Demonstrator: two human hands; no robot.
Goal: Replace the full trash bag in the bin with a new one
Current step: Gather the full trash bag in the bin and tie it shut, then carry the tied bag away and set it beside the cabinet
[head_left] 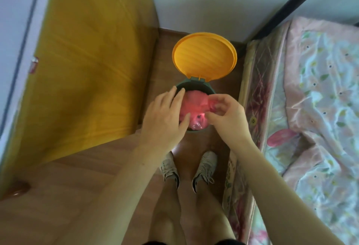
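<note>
A small dark green bin (191, 85) stands on the wooden floor with its orange lid (205, 56) swung up and back. A pink trash bag (194, 105) fills the bin's mouth. My right hand (227, 115) pinches the bag's thin edge at the bin's right rim. My left hand (165, 115) hovers over the bin's left rim with fingers spread, its fingertips at the rim and its thumb near the bag. Both hands hide the front of the bin.
A yellow wooden cabinet (87, 70) stands close on the left. A bed with a pink flowered sheet (310, 99) lies close on the right, its dark post (291, 6) against the white wall behind. My two feet in grey sneakers (188, 169) stand just in front of the bin.
</note>
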